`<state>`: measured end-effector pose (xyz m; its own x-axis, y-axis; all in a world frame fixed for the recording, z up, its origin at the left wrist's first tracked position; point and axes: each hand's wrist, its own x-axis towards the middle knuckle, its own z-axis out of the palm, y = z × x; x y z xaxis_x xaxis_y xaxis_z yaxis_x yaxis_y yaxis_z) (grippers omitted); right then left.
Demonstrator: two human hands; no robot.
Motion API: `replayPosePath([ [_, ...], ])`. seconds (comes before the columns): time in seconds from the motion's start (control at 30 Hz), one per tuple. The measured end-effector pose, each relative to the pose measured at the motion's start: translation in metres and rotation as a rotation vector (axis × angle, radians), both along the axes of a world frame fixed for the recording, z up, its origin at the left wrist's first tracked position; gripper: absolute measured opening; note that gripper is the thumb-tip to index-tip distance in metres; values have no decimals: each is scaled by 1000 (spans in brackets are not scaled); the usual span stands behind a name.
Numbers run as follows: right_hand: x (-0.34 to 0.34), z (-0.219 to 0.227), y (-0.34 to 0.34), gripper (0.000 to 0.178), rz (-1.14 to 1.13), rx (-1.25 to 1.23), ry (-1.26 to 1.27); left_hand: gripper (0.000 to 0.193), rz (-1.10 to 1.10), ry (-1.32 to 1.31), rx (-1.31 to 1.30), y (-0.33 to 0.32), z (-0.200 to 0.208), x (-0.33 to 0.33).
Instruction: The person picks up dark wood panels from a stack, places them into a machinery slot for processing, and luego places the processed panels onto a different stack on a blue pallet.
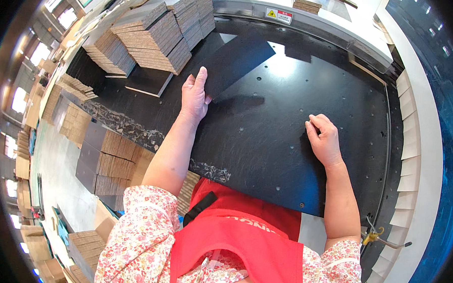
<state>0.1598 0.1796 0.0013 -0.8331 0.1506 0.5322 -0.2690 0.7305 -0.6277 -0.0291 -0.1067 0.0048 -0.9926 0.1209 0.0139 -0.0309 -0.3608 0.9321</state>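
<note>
My left hand (195, 93) grips the near left end of a dark rectangular board (240, 61), its thumb lying along the top. The board slants away to the upper right, above a black table (281, 159) with small round holes. Over the right part of that table is my right hand (323, 138), its fingers curled in and no object showing in them. Left of the board stand stacks of cut particleboard panels (151, 42) with grey faces. One dark panel (147, 81) lies at the foot of the stacks.
A machine housing (332, 32) with a warning label (278, 15) runs along the far side. White overlapping flaps (409, 149) line the right edge, near a yellow hook-like fitting (371, 236). More stacked panels (112, 162) stand below the table's worn left edge.
</note>
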Motion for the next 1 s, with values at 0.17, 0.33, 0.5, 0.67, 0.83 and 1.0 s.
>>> replayPosePath([
  [0.17,0,0,0,9,-5,-23,-14,32,-164,38,108,0,0,2],
  [0.33,-2,-1,0,9,-19,-24,-10,29,-208,39,101,0,-3,0],
  [0.5,-15,-6,7,11,-143,82,61,28,-193,19,129,5,-8,-3],
  [0.67,-50,-14,38,16,-329,373,-1,19,-199,0,228,-4,-10,-15],
  [0.83,-113,-18,86,22,-476,550,58,20,-196,-59,249,-3,-12,-22],
  [1.0,-182,-20,126,31,-478,666,16,30,-220,-82,250,-4,-12,-23],
])
